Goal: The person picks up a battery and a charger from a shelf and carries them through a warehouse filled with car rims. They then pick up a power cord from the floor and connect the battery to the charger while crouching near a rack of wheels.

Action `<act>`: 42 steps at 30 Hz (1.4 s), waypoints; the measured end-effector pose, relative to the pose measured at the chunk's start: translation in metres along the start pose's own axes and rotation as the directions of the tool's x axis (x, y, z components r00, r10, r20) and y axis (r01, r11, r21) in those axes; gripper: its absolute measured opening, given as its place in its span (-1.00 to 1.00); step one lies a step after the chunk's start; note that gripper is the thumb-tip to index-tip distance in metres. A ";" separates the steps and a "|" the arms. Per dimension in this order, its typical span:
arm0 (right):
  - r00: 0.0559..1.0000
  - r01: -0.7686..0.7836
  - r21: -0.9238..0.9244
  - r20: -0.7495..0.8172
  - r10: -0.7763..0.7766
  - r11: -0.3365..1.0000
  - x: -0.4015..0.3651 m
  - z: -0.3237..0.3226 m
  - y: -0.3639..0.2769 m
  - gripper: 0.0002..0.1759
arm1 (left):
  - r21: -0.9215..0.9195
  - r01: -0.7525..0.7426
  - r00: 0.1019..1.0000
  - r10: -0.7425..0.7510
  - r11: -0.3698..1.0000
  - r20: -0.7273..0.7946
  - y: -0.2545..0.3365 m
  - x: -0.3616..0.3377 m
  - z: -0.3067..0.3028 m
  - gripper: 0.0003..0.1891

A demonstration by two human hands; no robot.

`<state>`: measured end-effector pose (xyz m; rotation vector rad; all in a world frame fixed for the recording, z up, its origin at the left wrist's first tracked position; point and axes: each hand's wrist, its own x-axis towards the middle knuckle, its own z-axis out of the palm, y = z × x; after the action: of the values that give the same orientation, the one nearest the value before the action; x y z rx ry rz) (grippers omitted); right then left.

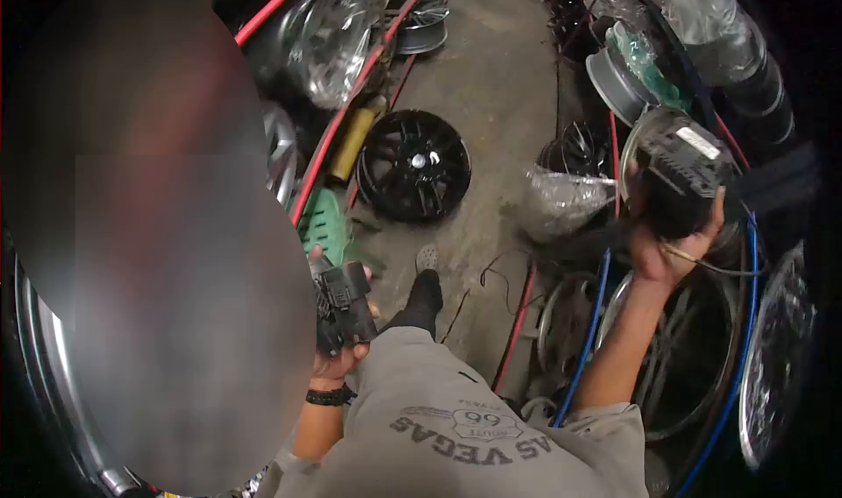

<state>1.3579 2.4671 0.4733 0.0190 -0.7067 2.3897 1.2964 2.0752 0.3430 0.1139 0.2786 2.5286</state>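
Note:
At the lower left of the head view, my left hand [338, 366] holds a black part [344, 305] with a ribbed connector area, its fingers wrapped round the sides. Out to the right, my right hand [674, 250] is raised and holds a bulky dark unit [682, 169] with a white label on its top. The fingers grip the underside and right edge of that unit. A thin cable [715, 265] runs by the right wrist. The two held parts are far apart.
A black spoked wheel rim [415, 166] lies on the concrete floor [504, 85]. Red rails [351, 94] and blue rails [588, 336] flank the aisle, with rims and plastic-wrapped items [566, 200] beside them. A green perforated piece [323, 226] and yellow cylinder [353, 143] are at left. A large blur covers the left side.

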 end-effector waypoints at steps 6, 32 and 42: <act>0.987 0.161 0.009 -0.015 -0.161 0.987 0.193 -0.022 -0.057 -0.37 | -0.027 -0.029 1.000 0.029 0.999 -0.004 -0.019 0.175 0.009 0.18; 0.966 -0.121 0.104 -0.217 0.141 0.987 0.856 -0.265 0.014 -0.33 | -0.100 -0.121 0.989 0.129 0.988 0.071 -0.187 0.818 0.073 0.09; 0.934 -0.137 0.191 -0.303 0.191 0.972 1.048 -0.322 0.012 -0.41 | -0.142 -0.054 0.996 0.063 0.988 0.064 -0.239 1.050 0.066 0.13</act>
<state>0.5674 3.2220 0.3861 -0.3638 -0.3659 2.5235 0.5711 2.8731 0.3742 0.1550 0.0707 2.5874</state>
